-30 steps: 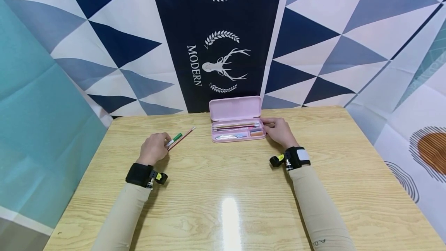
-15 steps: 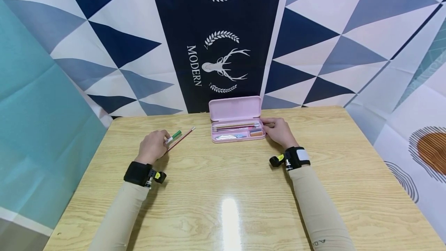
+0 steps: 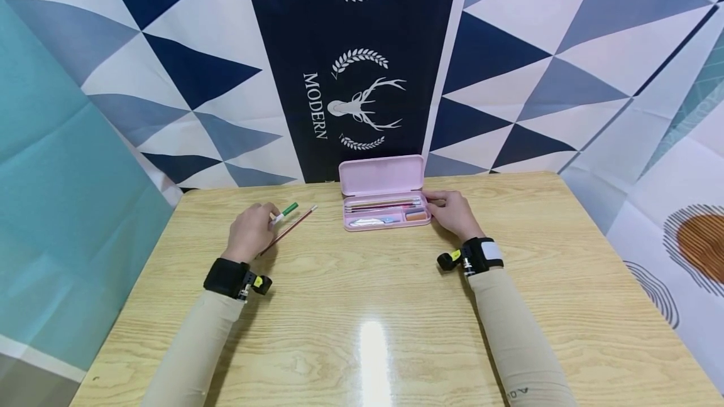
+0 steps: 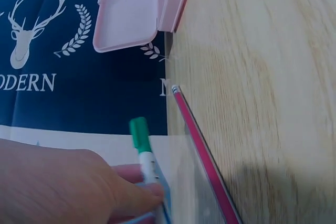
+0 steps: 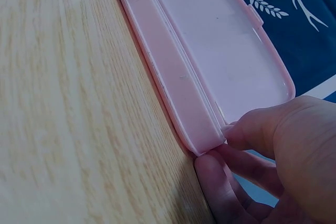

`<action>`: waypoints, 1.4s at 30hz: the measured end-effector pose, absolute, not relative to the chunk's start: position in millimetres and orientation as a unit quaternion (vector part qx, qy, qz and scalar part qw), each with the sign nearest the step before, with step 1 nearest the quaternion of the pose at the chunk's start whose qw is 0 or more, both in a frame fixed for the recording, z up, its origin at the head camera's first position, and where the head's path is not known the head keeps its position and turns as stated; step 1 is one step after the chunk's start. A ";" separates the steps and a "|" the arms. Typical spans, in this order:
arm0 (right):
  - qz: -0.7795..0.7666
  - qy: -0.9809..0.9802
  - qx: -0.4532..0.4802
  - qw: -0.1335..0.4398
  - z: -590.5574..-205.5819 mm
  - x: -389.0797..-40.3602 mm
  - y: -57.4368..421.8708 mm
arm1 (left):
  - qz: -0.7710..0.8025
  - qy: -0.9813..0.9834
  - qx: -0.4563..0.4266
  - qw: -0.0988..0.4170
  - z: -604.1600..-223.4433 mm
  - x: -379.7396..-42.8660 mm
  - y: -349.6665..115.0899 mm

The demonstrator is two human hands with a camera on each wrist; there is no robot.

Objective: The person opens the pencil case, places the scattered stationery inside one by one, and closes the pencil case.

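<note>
Between thumb and fingers, my left hand (image 3: pixel 251 231) pinches a white marker with a green cap (image 4: pixel 140 136). Its lower end is hidden by the hand. A red pencil (image 3: pixel 294 226) lies on the table just right of that hand, its white-tipped end toward the back. The pink pencil case (image 3: pixel 381 177) stands with its lid up at the table's back edge. My right hand (image 3: pixel 452 213) holds the case's right end, thumb at the upper rim (image 5: pixel 223 129) and fingers against the end wall.
Inside the case lie several pencils (image 3: pixel 381 205), a light-blue and white tool (image 3: pixel 373 222) and an orange-brown eraser-like block (image 3: pixel 416 216). A patterned cloth (image 3: pixel 362 30) hangs right behind the wooden table (image 3: pixel 317 306).
My left hand has shifted slightly toward the back with the marker, which now sits farther from the pencil. The pencil shows more of its length. My right hand and the case have stayed put.
</note>
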State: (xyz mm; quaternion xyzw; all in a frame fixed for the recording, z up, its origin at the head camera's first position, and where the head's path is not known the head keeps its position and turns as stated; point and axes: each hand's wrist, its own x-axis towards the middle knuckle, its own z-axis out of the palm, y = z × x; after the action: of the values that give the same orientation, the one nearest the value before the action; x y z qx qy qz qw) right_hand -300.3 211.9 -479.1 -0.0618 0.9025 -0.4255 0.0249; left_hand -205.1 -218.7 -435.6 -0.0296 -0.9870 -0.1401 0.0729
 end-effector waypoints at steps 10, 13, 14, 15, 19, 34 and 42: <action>-0.429 0.901 -0.050 0.037 -476.0 -301.1 209.9 | -0.130 -0.982 -0.067 0.122 -437.1 -215.1 -206.7; -0.430 0.901 -0.049 0.038 -475.9 -301.7 209.2 | -0.127 -0.980 -0.081 0.131 -439.3 -217.5 -204.8; -0.429 0.901 -0.050 0.037 -476.0 -301.7 209.0 | -0.126 -0.979 -0.084 0.134 -440.2 -218.3 -204.3; -0.429 0.901 -0.051 0.036 -476.1 -301.8 208.9 | -0.125 -0.979 -0.086 0.134 -440.6 -219.2 -203.5; -0.428 0.902 -0.051 0.034 -475.6 -301.5 208.6 | -0.123 -0.979 -0.095 0.135 -440.5 -222.5 -199.4; -0.432 0.900 -0.044 0.044 -477.9 -300.7 211.1 | -0.118 -0.976 -0.124 0.136 -444.2 -240.7 -173.6; -0.431 0.900 -0.046 0.041 -477.2 -299.6 211.0 | -0.109 -0.975 -0.142 0.132 -445.1 -249.9 -153.3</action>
State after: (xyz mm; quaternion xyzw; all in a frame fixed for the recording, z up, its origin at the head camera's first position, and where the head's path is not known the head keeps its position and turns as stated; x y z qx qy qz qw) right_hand -299.6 211.0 -477.2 -0.0460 0.9001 -0.4313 0.0414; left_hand -249.9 -153.3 -445.1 -0.1420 -0.9749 -0.1090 0.1323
